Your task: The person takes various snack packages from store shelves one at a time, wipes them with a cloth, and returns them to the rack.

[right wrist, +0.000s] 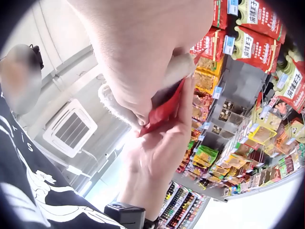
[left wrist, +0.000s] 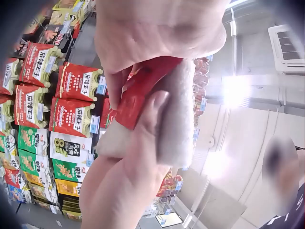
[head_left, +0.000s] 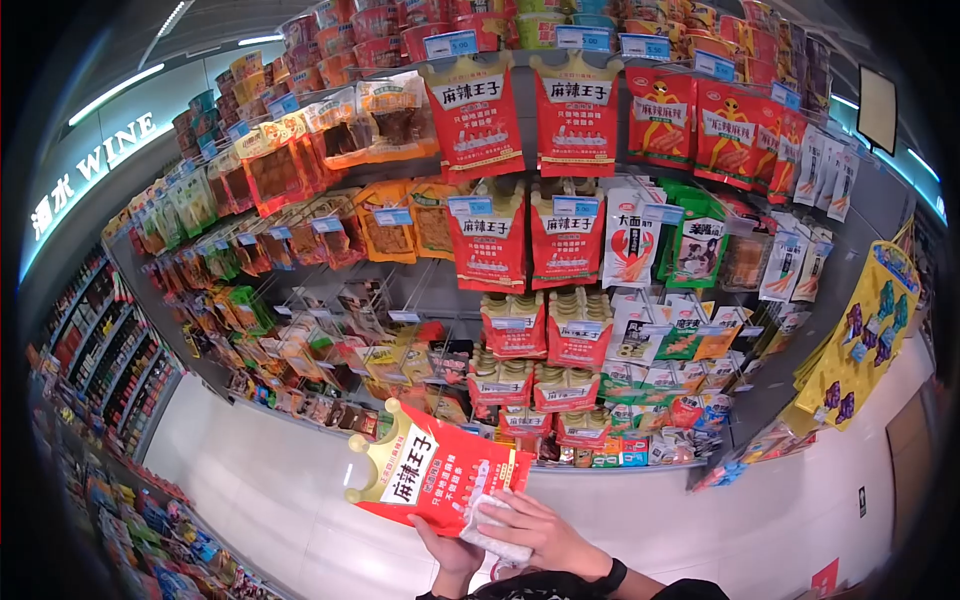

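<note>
standing at the snack wall, holding a flat red foil snack packet with a yellow crown-shaped top and a white label (head_left: 432, 478) in front of me, below the lowest hooks and well clear of the shelf. my left hand (head_left: 447, 553) grips the packet from underneath at its lower edge, thumb on the front, fingers behind; the left wrist view shows the red film pinched between them. my right hand (head_left: 540, 535) lies over the packet's lower right corner, fingers curled round a white fluffy cloth (head_left: 493, 527) and pressing it against the film. a black watch (head_left: 611, 577) sits on that wrist. judgement on handling: the packet looks light and thin, the film glossy and likely slippery, bending easily rather than holding stiff; contents probably soft, not fragile. best hold seems to be the sealed bottom edge or the stiffer crown header, pinched, since the middle would flex under the cloth. the cloth is soft and will bunch. behind it, the display rack of hanging snack bags (head_left: 560, 250) carries the same red packets with blue price tags; white floor (head_left: 700, 520) below.
</note>
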